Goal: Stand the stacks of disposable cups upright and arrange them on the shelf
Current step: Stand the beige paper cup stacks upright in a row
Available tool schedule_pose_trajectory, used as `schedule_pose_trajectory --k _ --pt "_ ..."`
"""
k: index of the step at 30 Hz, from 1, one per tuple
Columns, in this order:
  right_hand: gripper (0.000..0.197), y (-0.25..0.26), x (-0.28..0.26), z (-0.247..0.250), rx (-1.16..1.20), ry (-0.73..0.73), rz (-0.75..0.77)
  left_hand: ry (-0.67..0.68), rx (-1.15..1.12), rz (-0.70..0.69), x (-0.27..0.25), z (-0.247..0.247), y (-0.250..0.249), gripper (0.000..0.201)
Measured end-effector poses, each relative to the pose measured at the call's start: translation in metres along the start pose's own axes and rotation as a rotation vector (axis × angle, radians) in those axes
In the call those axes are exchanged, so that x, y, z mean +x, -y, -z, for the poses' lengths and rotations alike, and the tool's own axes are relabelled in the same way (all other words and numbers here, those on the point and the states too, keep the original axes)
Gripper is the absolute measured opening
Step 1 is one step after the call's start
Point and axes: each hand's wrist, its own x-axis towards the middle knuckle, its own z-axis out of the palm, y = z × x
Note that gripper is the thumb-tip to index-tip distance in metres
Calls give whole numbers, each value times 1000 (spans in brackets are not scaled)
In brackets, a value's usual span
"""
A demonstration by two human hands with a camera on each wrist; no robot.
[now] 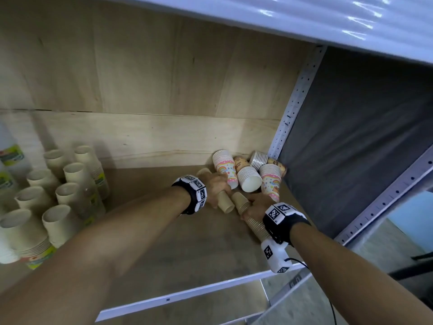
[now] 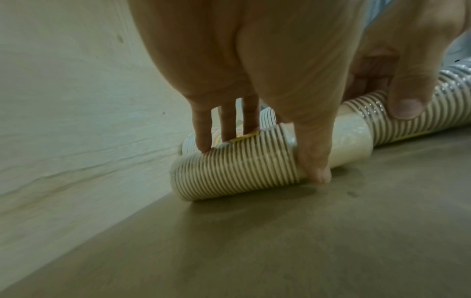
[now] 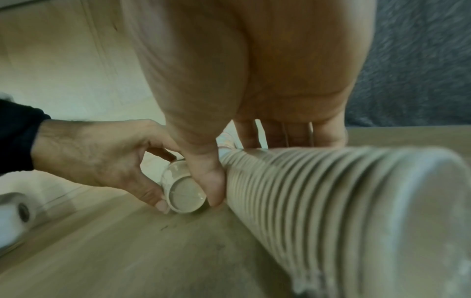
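Two tan stacks of disposable cups lie on their sides on the wooden shelf (image 1: 164,242), end to end. My left hand (image 1: 216,191) (image 2: 260,161) grips the left stack (image 1: 225,204) (image 2: 237,171) from above, fingers behind it and thumb in front. The closed bottom of this left stack (image 3: 184,195) faces the right wrist camera. My right hand (image 1: 254,205) (image 3: 244,171) grips the longer right stack (image 1: 255,225) (image 3: 331,191) (image 2: 413,123) the same way. Both stacks touch the shelf board.
Several cream cup stacks (image 1: 68,188) stand upright at the left, with bottles (image 1: 10,158) beyond them. A pile of patterned cup stacks (image 1: 248,174) lies tipped in the back right corner by the perforated post (image 1: 293,109). The white front rail (image 1: 187,294) edges the shelf.
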Motion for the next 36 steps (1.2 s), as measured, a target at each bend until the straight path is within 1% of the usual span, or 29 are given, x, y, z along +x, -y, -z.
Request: schedule_pose_trajectory --k 1,3,4,7,8,11,13,15,18,20,23,27,30,32,36 --pt "65 -1 1 -1 -9 -10 -13 9 -20 0 -1 2 0 55" --pt "54 -1 -2 -1 3 -48 -44 3 -66 7 -4 7 0 56" --pt "54 0 -5 -1 15 -69 -60 -5 -81 15 -6 10 1 56" --pt "73 -5 5 -6 25 -108 -82 -35 -112 42 -10 19 4 53" --pt "76 -7 7 -5 27 -108 -85 -54 -123 48 -11 21 5 51" --pt "67 3 -5 11 27 -116 -63 -143 -168 95 -17 28 8 48" --pt "73 11 -13 24 21 -122 -43 -225 -220 144 -25 37 6 36" --pt "79 21 -20 36 43 -133 -9 -248 -298 191 -31 49 5 31" --pt "75 37 -25 49 75 -169 56 -282 -444 281 -38 59 10 26" --pt "71 49 -28 54 104 -210 86 -286 -517 335 -43 65 13 26" --pt "66 65 -31 51 137 -244 66 -273 -565 381 -51 71 15 30" --pt "70 77 -29 40 110 -282 65 -230 -592 426 -63 70 20 36" --pt "75 78 -33 28 177 -224 30 -216 -608 450 -70 64 22 37" --pt "82 79 -36 21 207 -198 41 -215 -619 461 -75 60 23 39" --pt "82 82 -32 10 251 -180 57 -197 -650 487 -81 53 23 42"
